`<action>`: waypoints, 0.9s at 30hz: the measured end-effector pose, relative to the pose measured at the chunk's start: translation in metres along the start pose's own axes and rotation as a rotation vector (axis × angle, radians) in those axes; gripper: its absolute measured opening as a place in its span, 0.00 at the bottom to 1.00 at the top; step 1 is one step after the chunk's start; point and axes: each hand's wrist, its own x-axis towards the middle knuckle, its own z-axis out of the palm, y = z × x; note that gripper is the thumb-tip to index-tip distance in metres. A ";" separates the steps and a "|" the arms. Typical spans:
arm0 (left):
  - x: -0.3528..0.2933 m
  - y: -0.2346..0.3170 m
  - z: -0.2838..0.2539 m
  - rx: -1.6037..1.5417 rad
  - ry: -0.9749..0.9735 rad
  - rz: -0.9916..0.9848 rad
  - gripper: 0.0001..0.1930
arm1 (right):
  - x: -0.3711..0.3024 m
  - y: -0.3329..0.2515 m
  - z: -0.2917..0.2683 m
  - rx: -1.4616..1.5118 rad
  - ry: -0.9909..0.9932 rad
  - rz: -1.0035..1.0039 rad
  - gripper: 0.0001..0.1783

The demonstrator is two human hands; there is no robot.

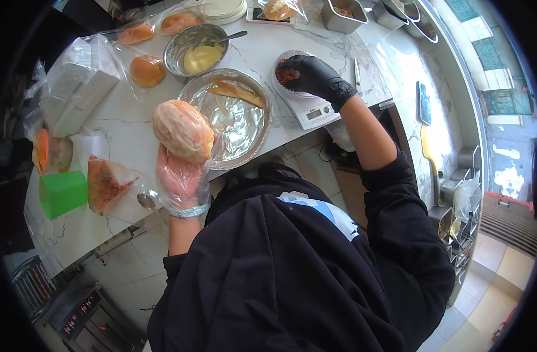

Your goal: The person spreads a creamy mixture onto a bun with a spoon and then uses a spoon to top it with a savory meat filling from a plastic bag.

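Observation:
A bread bun (183,130) with pale cream spread over it rests in my left hand (181,179), which wears a clear plastic glove, its fingers curled under the bun. My right hand (313,76), in a black glove, reaches into a white fluted paper cup (278,57) on a white digital scale (316,115). Its fingers close around a clump of reddish-brown crumbly food (288,75). Below and between my hands lies a round foil tray (249,138) with a cream-smeared wooden spatula (235,94) across its far side.
Beyond the tray stands a metal bowl (173,51) of yellow cream with a spoon. Bagged buns (147,71) lie at the far left. A green box (63,194) and a bag of reddish-brown food (107,185) sit near left. Metal tins (344,22) line the far right; a phone (424,103) lies right.

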 end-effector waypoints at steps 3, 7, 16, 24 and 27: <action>-0.004 0.009 0.003 -0.021 -0.034 0.040 0.26 | 0.005 0.003 -0.003 0.198 -0.159 0.251 0.21; -0.008 0.018 -0.002 -0.008 -0.133 0.040 0.25 | 0.008 0.012 0.007 0.005 -0.094 0.151 0.18; -0.006 0.012 0.008 0.002 -0.059 0.081 0.26 | 0.004 0.030 -0.006 0.010 -0.031 0.081 0.13; -0.003 0.018 0.005 -0.010 -0.028 0.101 0.25 | 0.009 0.028 -0.013 -0.073 -0.070 0.103 0.11; -0.004 0.018 0.002 -0.008 -0.015 0.101 0.25 | 0.012 0.007 -0.005 -0.066 -0.052 0.153 0.13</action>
